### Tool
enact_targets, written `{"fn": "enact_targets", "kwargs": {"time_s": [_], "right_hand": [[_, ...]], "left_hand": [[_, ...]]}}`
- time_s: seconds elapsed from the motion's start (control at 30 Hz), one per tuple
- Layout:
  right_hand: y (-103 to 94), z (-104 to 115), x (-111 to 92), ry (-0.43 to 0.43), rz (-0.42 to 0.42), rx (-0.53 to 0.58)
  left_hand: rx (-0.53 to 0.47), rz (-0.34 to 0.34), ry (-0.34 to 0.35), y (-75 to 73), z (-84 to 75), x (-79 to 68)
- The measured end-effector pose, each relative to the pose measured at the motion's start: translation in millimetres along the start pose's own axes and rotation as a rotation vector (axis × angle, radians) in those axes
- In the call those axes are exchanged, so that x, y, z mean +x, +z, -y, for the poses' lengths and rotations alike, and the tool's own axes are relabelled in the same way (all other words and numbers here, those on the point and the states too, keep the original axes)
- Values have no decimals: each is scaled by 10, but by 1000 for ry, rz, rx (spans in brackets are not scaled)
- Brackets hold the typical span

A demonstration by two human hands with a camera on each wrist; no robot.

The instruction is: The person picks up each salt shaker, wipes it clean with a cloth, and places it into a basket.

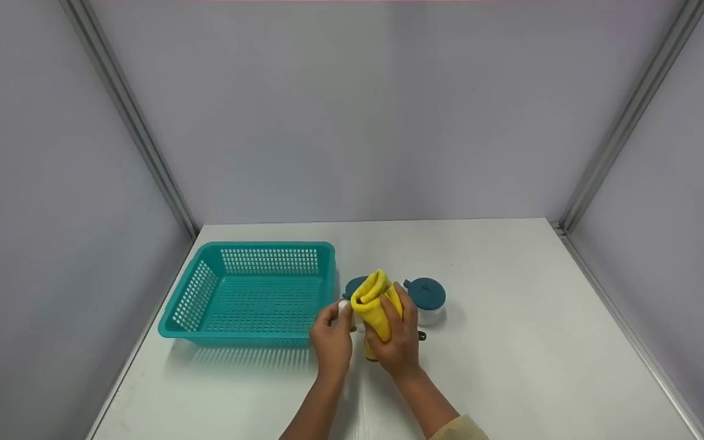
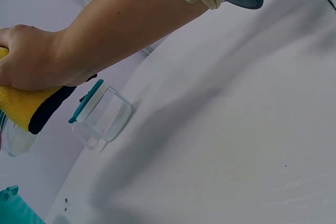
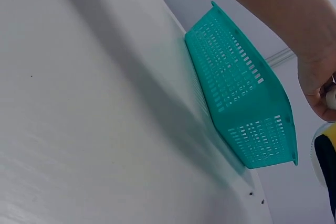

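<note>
A: What is held by the left grip?
B: A small white object (image 1: 344,304) is pinched between the thumb and curled fingers of the left grip (image 1: 331,337); what it belongs to cannot be made out.
A: And by the right grip?
B: A yellow cloth (image 1: 371,313), bunched up and edged with a dark band, is clasped by the right grip (image 1: 397,343). Its folded top is raised just to the right of the left grip; whether the white object is touched by it cannot be told.
A: What is found around them?
B: To the left of the left grip, a teal basket (image 1: 242,335) is set on the white tabletop (image 1: 541,330). Beyond the right grip, slightly to its right, a blue-lidded clear jar (image 1: 427,296) is placed. Beyond the left grip, another blue lid (image 1: 354,285) is partly hidden by the cloth.
</note>
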State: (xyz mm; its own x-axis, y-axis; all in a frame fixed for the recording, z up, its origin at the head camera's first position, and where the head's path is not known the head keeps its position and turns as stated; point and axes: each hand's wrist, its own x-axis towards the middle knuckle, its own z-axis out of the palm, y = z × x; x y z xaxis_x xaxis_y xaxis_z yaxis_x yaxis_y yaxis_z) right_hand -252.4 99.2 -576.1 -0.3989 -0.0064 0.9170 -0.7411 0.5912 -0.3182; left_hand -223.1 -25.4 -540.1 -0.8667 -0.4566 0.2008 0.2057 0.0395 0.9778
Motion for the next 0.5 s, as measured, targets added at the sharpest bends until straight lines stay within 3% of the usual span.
{"fn": "enact_targets", "kwargs": {"time_s": [0.33, 0.5], "right_hand": [[-15, -3, -23, 98, 1, 48], [-14, 14, -49, 210, 1, 120]], "left_hand": [[-10, -10, 8, 5, -15, 28], [-39, -3, 6, -4, -9, 34]]}}
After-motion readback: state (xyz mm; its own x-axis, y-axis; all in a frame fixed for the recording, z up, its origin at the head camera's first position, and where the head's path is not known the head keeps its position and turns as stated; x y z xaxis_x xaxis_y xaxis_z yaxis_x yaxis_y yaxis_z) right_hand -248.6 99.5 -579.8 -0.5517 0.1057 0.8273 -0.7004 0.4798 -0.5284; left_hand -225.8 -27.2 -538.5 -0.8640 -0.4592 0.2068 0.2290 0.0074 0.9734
